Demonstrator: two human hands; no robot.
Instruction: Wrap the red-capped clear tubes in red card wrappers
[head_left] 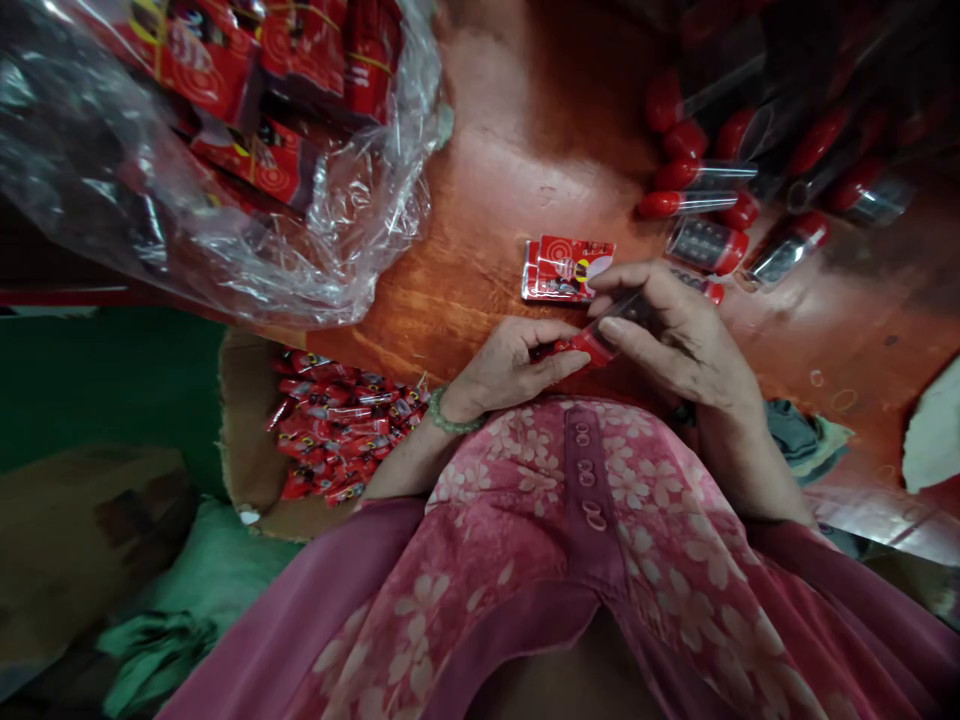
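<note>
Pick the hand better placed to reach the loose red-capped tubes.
Right, probably. The right hand sits beside the loose red-capped tubes. It shares the held tube with the left hand, which lies farther from them.

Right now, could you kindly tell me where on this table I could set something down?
Bare tabletop shows between the clear plastic bag and the red-capped tubes. Another patch lies right of the right hand, below the tubes and above the grey-green cloth. It is crowded around the tubes and the red packet.
</note>
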